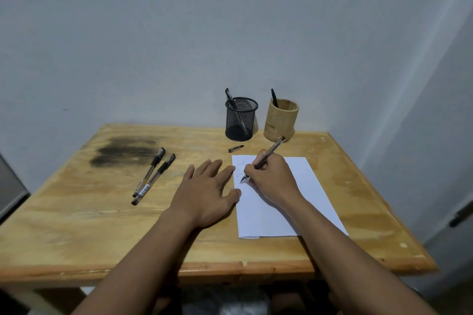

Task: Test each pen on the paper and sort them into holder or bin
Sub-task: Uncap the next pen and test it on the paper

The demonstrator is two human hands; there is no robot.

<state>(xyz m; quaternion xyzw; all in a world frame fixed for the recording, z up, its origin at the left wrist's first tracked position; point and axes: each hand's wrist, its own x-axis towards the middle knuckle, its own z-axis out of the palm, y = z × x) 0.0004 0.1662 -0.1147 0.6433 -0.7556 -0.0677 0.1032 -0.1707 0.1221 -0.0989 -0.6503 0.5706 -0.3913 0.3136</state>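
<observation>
Two bare forearms reach in from the bottom edge over the wooden table (76,212). Left hand (207,194) lies flat, palm down, fingers spread and holding nothing; its fingertips and thumb touch the left edge of the paper (279,210). Right hand (271,179) rests on the paper, fingers pinched tight around a pen (266,158) in a writing grip. The pen's tip pokes out below the fingers and touches the sheet near its upper left; the barrel slants up and right, its end pointing toward the wooden cup (281,120). A couple of faint scribbles (240,167) show just above the tip. A loose pen cap (236,148) lies on the table just beyond the paper's top edge. Two capped pens (151,178) lie side by side to the left, well apart from both hands, near a dark stain (122,151). At the back, a black mesh cup (241,119) and the wooden cup stand next to each other, each with one pen inside.
</observation>
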